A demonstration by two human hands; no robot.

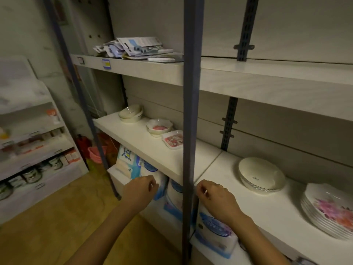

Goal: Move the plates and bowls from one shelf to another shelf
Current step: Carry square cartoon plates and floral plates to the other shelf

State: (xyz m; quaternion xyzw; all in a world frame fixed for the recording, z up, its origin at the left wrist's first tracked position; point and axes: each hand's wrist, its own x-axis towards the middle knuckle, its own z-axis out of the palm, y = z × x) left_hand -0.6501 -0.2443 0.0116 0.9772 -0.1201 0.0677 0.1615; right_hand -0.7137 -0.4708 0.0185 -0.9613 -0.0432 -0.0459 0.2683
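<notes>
On the left shelf (149, 148) stand cream bowls (131, 113), a scalloped white bowl with a pink inside (159, 127) and a square pink-patterned plate (172, 139). The right shelf (267, 205) carries a stack of cream bowls (261, 175) and a stack of flowered plates (328, 211). My left hand (139, 189) hovers in front of the left shelf's edge, fingers loosely curled, holding nothing. My right hand (215, 197) hangs over the right shelf's front edge, fingers loosely curled and empty.
A dark blue upright post (191, 115) stands between my hands. Packaged goods (137, 48) lie on the top shelf. Tissue packs (172, 192) fill the shelf below. A low display rack (34, 159) stands at the left, with wooden floor (57, 217) between.
</notes>
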